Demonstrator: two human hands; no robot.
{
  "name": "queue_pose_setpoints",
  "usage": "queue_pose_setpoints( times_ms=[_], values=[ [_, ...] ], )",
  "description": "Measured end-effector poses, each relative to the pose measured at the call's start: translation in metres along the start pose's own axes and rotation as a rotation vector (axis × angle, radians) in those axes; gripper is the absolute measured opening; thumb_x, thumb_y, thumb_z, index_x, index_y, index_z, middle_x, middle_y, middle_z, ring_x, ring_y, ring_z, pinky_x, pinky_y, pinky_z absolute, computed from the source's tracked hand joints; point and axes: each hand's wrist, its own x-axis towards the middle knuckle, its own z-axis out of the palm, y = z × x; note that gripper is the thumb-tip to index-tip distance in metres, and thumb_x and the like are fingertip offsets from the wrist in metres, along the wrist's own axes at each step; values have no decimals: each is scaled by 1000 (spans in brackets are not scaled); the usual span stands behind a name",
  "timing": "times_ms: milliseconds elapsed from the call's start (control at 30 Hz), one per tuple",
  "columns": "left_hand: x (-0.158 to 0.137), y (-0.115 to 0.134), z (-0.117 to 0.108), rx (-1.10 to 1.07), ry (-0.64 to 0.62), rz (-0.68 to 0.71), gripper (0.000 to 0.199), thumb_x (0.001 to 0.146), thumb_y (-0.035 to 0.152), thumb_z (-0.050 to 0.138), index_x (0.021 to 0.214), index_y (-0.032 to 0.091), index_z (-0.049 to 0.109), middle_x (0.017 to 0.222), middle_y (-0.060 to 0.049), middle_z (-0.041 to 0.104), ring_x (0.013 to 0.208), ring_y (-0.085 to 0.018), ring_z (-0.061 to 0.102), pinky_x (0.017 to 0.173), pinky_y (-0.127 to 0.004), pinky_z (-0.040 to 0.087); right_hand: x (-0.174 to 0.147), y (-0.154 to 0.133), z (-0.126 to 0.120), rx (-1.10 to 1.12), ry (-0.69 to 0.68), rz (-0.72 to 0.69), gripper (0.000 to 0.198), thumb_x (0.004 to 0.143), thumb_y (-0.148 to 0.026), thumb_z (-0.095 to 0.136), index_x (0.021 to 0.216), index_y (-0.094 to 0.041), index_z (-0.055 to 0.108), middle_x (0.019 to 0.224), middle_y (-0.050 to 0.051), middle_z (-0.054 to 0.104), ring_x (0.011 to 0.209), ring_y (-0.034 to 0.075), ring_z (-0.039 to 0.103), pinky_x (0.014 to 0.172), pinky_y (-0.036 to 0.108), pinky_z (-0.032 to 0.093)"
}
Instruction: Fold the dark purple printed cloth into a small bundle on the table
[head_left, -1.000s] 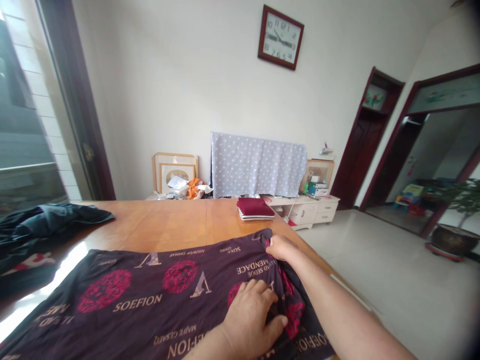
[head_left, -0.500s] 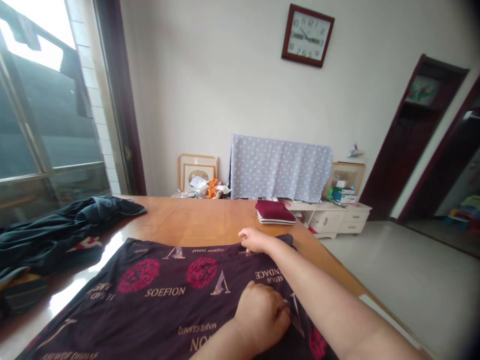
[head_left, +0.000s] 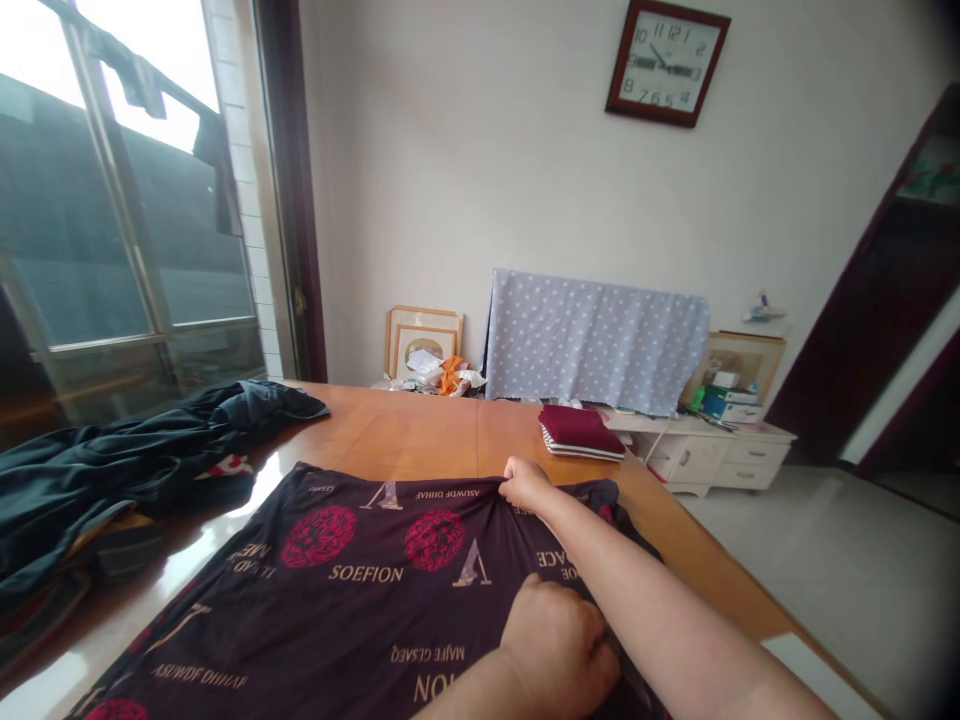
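A dark purple garment printed with gold lettering and pink-red round medallions lies spread over the table in front of me. At its far edge, my right hand pinches the cloth, and creases run out from the fingers. Closer to me, my left hand is closed in a fist on the right part of the garment. Its fingertips are turned away, but cloth appears to be bunched in its grip. My right forearm passes over the garment's right side and hides some of it.
The wooden table carries a pile of dark clothes at left and a folded maroon and striped stack at the far right. Behind it stand a white cabinet and something under a grey polka-dot cloth. A white sheet-like item lies at the right edge.
The view has swung left, so the room appears shifted right. The far edge of the garment is now puckered at my right hand's fingers. My left hand stays closed on the garment.
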Motion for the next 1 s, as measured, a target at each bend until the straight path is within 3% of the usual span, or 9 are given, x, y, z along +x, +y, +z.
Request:
queue_pose_setpoints(
  times_ms=[133,233,333,467,533,633,733,867,1000],
  values=[
    [-1,1,-2,-3,3,-11,26,85,39,54,76,22,72,78,-7,75,76,-25,69,88,-48,50,-3,7,4,79,57,-6,21,67,-21,71,87,-22,67,86,1,69,74,15,59,63,22,39],
    [-1,1,-3,-18,2,-35,27,86,39,54,75,22,72,79,-5,75,78,-24,69,92,-49,49,-8,19,-7,126,119,7,24,76,-28,65,99,-23,68,96,1,71,80,16,62,68,22,42],
    [-1,1,-4,-40,1,-55,28,87,40,53,74,23,71,79,-4,75,79,-23,69,93,-47,48,-15,38,-24,122,198,75,24,86,-31,51,98,-23,69,98,3,73,87,18,64,73,25,44],
    [0,1,-5,-59,3,-51,30,89,40,52,74,23,70,79,-3,75,79,-22,69,92,-43,47,-32,71,-40,47,222,205,27,88,-30,47,95,-23,72,104,7,74,100,24,65,85,30,44],
    [0,1,-5,-71,13,-48,31,90,41,51,74,23,70,80,-3,75,80,-21,69,92,-40,46,-41,84,-41,10,194,248,29,90,-30,48,103,-23,72,116,10,72,114,27,62,96,36,42],
    [-1,0,-5,-91,38,-44,35,92,43,49,72,24,69,79,-4,75,80,-21,68,89,-38,45,-50,95,-41,-20,161,280,37,92,-28,48,122,-20,67,143,14,57,137,30,45,113,47,29],
    [-2,-3,-3,-139,63,-53,36,92,46,50,69,24,67,77,-3,73,76,-21,66,84,-36,43,-53,97,-44,-11,159,288,38,92,-28,47,125,-19,66,148,13,52,144,31,37,118,54,20],
    [4,-12,3,-312,124,-138,36,89,45,53,62,22,58,66,0,65,66,-17,59,68,-29,38,-50,87,-52,61,240,288,40,93,-32,46,126,-19,65,138,15,61,138,30,46,115,47,31],
    [15,-23,10,-643,301,-296,36,91,39,48,60,21,46,60,2,50,59,-14,48,57,-26,31,-52,76,-48,202,390,258,57,100,-36,21,148,-17,44,144,14,57,130,22,55,100,29,47]
  ],
)
